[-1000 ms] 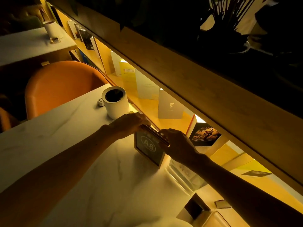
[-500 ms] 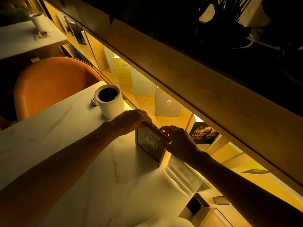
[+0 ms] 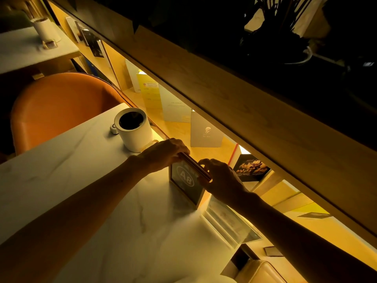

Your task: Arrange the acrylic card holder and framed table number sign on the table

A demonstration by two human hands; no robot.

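Observation:
The framed table number sign (image 3: 184, 183), dark with "A8" in white and a light wooden frame, stands upright near the far edge of the white marble table (image 3: 85, 180). My left hand (image 3: 163, 153) grips the left end of its top edge. My right hand (image 3: 219, 177) grips the right end of that edge. The clear acrylic card holder (image 3: 228, 222) lies tilted on the table just right of the sign, under my right forearm, which hides part of it.
A white cylindrical container (image 3: 133, 129) stands left of the sign, with a small white object (image 3: 113, 128) beside it. Behind the table runs a lit wooden shelf (image 3: 183, 127) with upright cards and books. An orange chair (image 3: 59, 103) is at the left; a second table (image 3: 24, 48) beyond it.
Both hands stay on the sign's top edge; the sign looks unmoved on the table. The camera view has shifted slightly.

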